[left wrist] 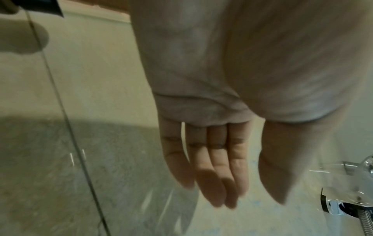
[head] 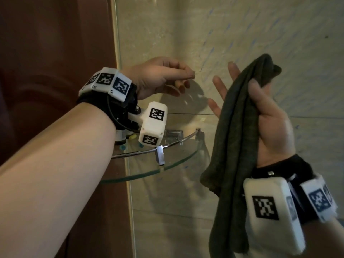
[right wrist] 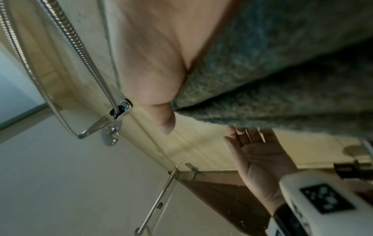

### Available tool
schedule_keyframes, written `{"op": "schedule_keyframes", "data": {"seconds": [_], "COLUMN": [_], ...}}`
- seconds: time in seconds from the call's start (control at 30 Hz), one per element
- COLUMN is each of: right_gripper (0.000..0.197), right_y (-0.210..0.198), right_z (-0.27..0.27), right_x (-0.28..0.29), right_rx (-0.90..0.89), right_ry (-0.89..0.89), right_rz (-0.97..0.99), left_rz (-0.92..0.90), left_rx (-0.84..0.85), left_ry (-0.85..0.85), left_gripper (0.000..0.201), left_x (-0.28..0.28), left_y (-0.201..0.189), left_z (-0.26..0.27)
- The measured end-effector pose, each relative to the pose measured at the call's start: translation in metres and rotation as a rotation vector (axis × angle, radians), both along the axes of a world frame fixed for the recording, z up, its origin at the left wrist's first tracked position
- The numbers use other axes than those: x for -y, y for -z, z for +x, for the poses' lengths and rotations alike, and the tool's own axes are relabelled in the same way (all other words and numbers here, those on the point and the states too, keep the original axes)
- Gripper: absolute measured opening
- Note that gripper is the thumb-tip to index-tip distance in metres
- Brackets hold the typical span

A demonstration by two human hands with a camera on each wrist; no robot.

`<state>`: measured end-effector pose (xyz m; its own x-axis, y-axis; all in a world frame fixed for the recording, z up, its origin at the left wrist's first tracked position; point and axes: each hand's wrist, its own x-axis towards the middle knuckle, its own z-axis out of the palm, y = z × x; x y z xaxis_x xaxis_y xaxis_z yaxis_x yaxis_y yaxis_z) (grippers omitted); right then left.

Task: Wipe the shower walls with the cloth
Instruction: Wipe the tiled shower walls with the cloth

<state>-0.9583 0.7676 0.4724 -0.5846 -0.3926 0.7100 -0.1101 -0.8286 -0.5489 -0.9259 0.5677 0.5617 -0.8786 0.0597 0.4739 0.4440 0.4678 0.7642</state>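
1. At the shower corner, the right hand point(head: 268, 116) holds the cloth point(head: 240, 127) draped over its palm, thumb pinning it.
2. Left hand point(head: 162, 77) hangs loose, holding nothing.
3. Wiping seems not yet begun; next, press the cloth flat to the wall point(head: 279, 34) above the shelf point(head: 167, 164).

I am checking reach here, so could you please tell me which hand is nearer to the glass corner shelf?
Left. The left hand hangs empty directly above the glass corner shelf. The right hand, holding the cloth, is off to the shelf's right, before the tiled wall.
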Motion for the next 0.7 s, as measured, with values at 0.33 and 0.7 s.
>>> {"op": "schedule_keyframes", "data": {"seconds": [0.33,0.7], "right_gripper": [0.067,0.076], "right_y": [0.011,0.015], "right_z": [-0.018,-0.015], "right_x": [-0.005,0.026], "right_rx": [-0.453,-0.936], "right_ry": [0.900,1.417], "right_rz": [0.947,1.484], "left_rz": [-0.291,-0.756], "left_rx": [-0.640,-0.317], "left_ry": [-0.563,-0.783], "left_gripper": [0.065,0.116], "left_x": [0.024,0.026], "left_y": [-0.007,-0.004], "left_z": [-0.011,-0.010]}}
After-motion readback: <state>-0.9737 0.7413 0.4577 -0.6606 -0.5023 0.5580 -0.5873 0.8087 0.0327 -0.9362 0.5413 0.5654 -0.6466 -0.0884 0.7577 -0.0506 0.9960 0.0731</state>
